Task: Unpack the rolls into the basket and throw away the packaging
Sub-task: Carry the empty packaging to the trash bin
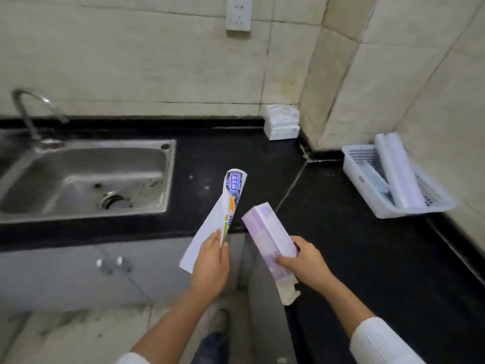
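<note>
L hand (pixel 210 261) fingers grip flattened wrapper (pixel 225 206); R hand (pixel 305 264) fingers clamp purple box (pixel 267 240). Keep both tight en route to bin.

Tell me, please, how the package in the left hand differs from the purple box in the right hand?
The white printed package in the left hand looks flat, like a sleeve; the purple box in the right hand keeps its boxy shape. The package carries colourful print; the box is plain lilac, with a torn flap at its near end. Both are long, held up and pointing away from the person.
</note>
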